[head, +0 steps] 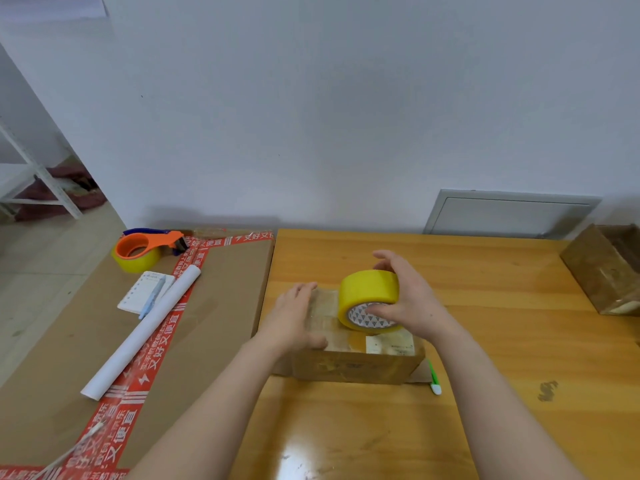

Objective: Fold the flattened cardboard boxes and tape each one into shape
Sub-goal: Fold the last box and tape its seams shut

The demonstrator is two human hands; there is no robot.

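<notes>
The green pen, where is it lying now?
In the head view, the green pen lies on the wooden table, just right of the cardboard box.

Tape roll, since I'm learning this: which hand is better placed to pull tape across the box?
Right, probably: the right hand grips the tape roll on the box, while the left hand rests flat on its left end.

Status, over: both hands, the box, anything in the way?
Left hand flat on the box top, pressing tape down. Right hand grips yellow tape roll on the box. Only a green pen beside the box, not blocking.
</notes>
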